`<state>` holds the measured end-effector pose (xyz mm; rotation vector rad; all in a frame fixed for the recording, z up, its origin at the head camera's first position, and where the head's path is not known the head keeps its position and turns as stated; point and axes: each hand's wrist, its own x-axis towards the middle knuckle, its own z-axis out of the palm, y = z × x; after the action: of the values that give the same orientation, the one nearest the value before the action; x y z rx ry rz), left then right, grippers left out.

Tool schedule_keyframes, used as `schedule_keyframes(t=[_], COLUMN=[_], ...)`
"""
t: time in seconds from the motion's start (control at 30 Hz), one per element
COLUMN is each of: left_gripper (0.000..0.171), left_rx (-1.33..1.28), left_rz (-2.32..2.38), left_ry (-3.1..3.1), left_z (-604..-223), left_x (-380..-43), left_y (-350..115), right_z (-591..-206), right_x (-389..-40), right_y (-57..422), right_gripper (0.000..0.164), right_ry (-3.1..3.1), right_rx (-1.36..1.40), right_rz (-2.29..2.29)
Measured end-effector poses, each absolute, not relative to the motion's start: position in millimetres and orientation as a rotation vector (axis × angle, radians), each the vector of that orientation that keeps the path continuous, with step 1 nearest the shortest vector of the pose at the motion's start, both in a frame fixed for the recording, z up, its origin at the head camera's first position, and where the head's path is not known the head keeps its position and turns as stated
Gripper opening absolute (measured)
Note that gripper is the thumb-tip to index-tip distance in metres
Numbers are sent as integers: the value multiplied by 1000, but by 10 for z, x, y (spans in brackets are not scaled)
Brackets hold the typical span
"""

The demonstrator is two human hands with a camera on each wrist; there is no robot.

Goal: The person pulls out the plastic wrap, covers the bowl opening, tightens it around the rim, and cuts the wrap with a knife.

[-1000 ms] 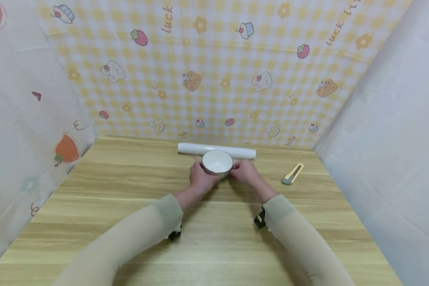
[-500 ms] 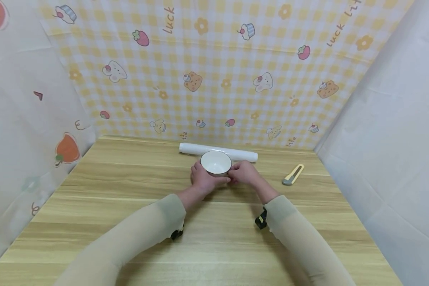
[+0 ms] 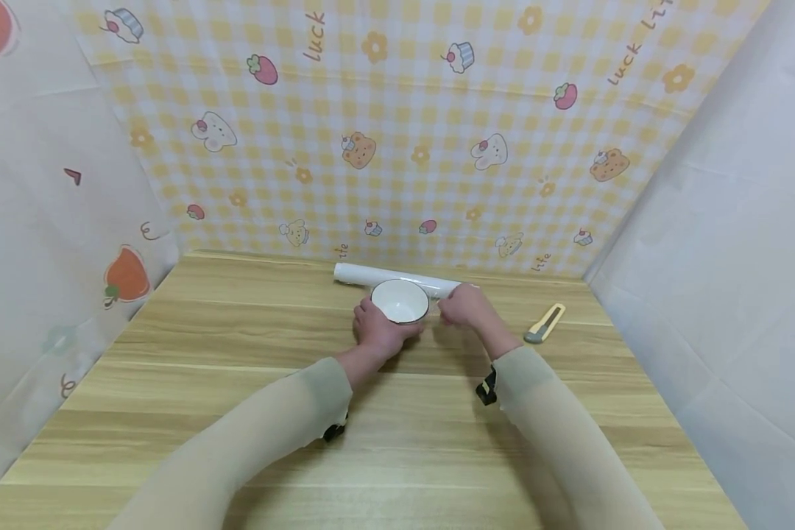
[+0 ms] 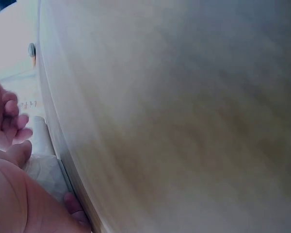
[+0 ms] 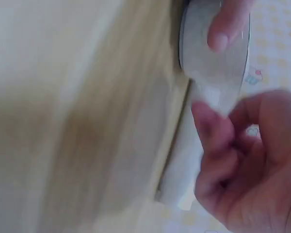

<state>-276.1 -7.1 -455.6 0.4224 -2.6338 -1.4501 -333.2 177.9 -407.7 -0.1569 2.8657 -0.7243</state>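
Note:
A small bowl (image 3: 400, 300) with a white inside and a thin dark rim stands upright near the back of the table. My left hand (image 3: 379, 330) grips its near left side, thumb along the front wall. To the bowl's right, my right hand (image 3: 464, 305) has its fingers curled, thumb against forefinger. In the right wrist view, a see-through strip of cling film (image 5: 211, 94) runs from the bowl's side to these pinching fingertips (image 5: 206, 116). Close behind the bowl lies a white roll of cling film (image 3: 364, 275), its right end partly covered by my right hand.
A yellow and grey utility knife (image 3: 545, 324) lies on the wooden table (image 3: 238, 324) to the right of my right hand. Patterned cloth (image 3: 397, 184) hangs along the back edge, and pale cloths hang at both sides.
My right hand has drawn away from the bowl's side, going right and slightly back. The left hand keeps its grip, and the bowl has barely moved.

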Motion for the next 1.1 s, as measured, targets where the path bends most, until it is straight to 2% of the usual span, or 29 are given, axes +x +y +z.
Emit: schedule_keyframes(t=[0.13, 0.37, 0.53, 1.1], left_gripper=[126, 124, 124, 122], left_rx=[430, 419, 417, 388], left_rz=[-1478, -1490, -1507, -1512], left_ry=[-2631, -2637, -2635, -2669], left_z=[-4552, -4552, -4541, -4519], left_x=[-2746, -2733, -2715, -2588], left_y=[-71, -94, -105, -142], right_z=[-4043, -4137, -4203, -4181], right_x=[-3453, -3650, -3673, -3575], right_y=[1810, 1827, 1854, 1970], right_gripper=[30, 45, 51, 45], right_ry=[3115, 3222, 3077, 3048], right_rx=[-23, -190, -141, -105], right_rz=[-597, -295, -284, -254])
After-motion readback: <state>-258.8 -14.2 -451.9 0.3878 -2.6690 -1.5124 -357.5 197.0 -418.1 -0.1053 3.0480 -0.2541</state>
